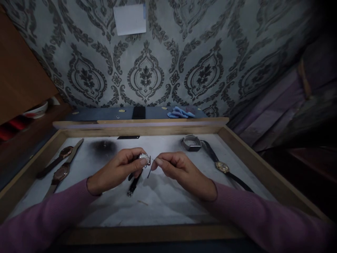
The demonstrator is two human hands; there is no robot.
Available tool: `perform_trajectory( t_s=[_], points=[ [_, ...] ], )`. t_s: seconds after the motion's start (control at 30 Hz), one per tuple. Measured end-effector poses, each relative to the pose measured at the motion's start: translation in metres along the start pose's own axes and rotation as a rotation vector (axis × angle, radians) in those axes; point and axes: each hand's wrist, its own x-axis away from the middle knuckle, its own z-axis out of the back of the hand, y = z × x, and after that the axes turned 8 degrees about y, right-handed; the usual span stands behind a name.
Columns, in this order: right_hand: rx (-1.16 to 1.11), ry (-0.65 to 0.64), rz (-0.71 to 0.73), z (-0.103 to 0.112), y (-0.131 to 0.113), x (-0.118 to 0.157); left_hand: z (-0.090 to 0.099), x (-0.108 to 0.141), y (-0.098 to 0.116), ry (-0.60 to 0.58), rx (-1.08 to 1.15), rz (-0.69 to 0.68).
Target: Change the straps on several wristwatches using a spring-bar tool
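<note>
Between the thumb and fingers of my left hand [117,170] is a wristwatch [144,157], its round pale face turned up. A black strap [134,185] with a metal buckle hangs down below that hand. Just to the right, my right hand [181,170] is closed in a pinch, its fingertips a small gap from the watch case. From the pinch a thin dark strip [149,173] points downward; its kind is too small to make out. On the white surface below lies a small thin tan piece [143,202].
A wooden frame [158,234] surrounds the white work surface. Two brown watches [61,173] lie left, a gold-faced watch [222,167] and a grey-banded watch [191,143] right. A black flat blade-like piece [128,137] lies at the back. Behind stand a dark phone-like object [138,112] and blue cloth [180,112].
</note>
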Motion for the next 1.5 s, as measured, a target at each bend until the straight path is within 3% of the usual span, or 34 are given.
perform_trajectory(
  t_s=[1.17,1.33,1.5],
  points=[
    [0.067,-0.058,-0.007,0.004,0.004,-0.002,0.001,0.001,0.012,-0.067,-0.108,-0.014],
    [-0.064,-0.159,-0.057,0.005,0.007,-0.004,0.003,0.001,0.013,-0.106,-0.099,0.006],
    [0.146,-0.068,0.101,0.002,0.006,-0.001,0.003,0.003,0.01,-0.102,-0.142,-0.022]
  ],
)
